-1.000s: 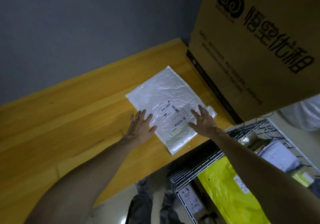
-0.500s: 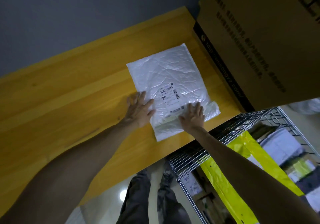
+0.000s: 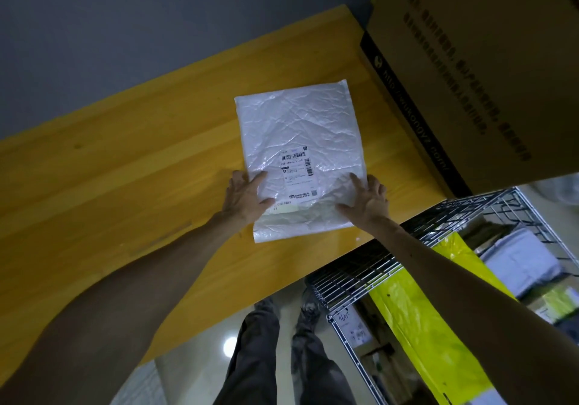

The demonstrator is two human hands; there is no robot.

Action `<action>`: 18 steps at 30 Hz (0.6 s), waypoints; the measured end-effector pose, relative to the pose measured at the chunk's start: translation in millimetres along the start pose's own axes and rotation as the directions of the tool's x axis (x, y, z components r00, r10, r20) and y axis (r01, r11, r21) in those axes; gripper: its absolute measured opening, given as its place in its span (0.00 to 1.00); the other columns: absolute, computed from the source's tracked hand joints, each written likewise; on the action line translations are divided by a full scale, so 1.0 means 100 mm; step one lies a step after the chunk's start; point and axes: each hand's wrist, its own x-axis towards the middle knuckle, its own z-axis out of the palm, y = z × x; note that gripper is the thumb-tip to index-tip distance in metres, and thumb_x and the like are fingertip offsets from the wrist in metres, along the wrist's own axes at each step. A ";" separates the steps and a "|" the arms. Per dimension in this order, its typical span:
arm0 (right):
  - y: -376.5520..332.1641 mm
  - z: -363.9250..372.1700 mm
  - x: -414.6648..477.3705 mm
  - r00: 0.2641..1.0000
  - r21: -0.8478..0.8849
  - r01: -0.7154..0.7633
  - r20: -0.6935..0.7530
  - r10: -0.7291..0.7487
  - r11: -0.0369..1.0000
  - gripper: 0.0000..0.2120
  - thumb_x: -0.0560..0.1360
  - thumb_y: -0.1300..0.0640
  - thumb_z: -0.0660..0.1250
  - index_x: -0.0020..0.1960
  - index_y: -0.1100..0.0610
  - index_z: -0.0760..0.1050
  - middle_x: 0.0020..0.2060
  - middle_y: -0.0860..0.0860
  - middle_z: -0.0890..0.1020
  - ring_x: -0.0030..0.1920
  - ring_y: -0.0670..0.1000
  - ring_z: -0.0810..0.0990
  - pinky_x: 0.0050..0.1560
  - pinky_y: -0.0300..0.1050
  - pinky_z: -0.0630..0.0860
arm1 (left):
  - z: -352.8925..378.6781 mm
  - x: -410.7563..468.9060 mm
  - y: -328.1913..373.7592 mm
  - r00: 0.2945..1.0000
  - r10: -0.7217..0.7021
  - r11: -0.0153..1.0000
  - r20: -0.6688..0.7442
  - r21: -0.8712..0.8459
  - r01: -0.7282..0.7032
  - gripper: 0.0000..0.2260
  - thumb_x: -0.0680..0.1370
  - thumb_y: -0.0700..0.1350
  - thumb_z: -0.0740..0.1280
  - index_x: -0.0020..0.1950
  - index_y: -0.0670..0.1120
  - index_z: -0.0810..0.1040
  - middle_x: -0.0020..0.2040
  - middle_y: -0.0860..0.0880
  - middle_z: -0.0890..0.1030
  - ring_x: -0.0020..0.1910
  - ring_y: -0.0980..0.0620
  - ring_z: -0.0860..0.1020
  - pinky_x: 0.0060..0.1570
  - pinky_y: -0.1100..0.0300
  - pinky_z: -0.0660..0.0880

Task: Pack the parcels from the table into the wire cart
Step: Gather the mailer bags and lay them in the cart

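Counter [image 3: 125,185] is carrying a cardboard box [image 3: 485,76] at two o'clock. At four o'clock the wire cart [image 3: 360,276] is holding a yellow parcel [image 3: 423,326]. The white parcel [image 3: 300,141] is lying flat mid-counter. Left hand [image 3: 247,198] and right hand [image 3: 366,201] are resting on its near corners, fingers spread, grasping nothing.

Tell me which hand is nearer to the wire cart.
Right. The right hand rests at the white parcel's right edge, close to the wire cart's rim; the left hand rests at the parcel's left edge, farther from the cart.
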 end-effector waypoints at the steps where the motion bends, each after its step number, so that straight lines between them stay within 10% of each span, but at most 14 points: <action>1: 0.00 0.01 -0.01 1.000 0.031 0.007 -0.024 -0.006 1.000 0.41 0.72 0.47 0.74 0.79 0.49 0.57 0.72 0.61 0.58 0.70 0.63 0.59 0.68 0.58 0.66 | 0.04 0.01 0.02 1.000 -0.005 0.999 0.013 -0.043 0.006 0.32 0.76 0.57 0.71 0.77 0.56 0.62 0.69 0.40 0.62 0.69 0.40 0.63 0.70 0.48 0.64; 6: 0.02 0.08 -0.02 0.998 0.355 -0.066 0.007 0.068 0.933 0.39 0.68 0.60 0.78 0.74 0.49 0.66 0.62 0.58 0.67 0.59 0.58 0.71 0.65 0.46 0.71 | 0.13 -0.01 0.15 0.999 -0.046 0.931 0.010 -0.361 0.047 0.29 0.74 0.48 0.76 0.73 0.55 0.71 0.73 0.44 0.65 0.71 0.46 0.66 0.69 0.63 0.64; 10: 0.09 0.03 -0.05 0.994 0.755 -0.105 0.106 0.038 0.648 0.35 0.66 0.72 0.77 0.70 0.56 0.73 0.62 0.51 0.75 0.63 0.53 0.75 0.54 0.41 0.75 | 0.08 -0.08 0.14 0.998 -0.047 0.830 0.040 -0.554 0.062 0.30 0.67 0.39 0.80 0.67 0.49 0.78 0.69 0.49 0.75 0.66 0.51 0.72 0.55 0.71 0.68; 18: 0.17 0.03 -0.23 0.984 0.764 -0.084 0.163 -0.065 0.640 0.33 0.65 0.70 0.78 0.68 0.55 0.75 0.64 0.55 0.76 0.64 0.57 0.75 0.59 0.45 0.76 | -0.03 -0.27 0.15 0.993 -0.045 0.810 0.108 -0.578 0.099 0.37 0.61 0.38 0.83 0.68 0.50 0.77 0.71 0.49 0.73 0.69 0.50 0.69 0.60 0.64 0.68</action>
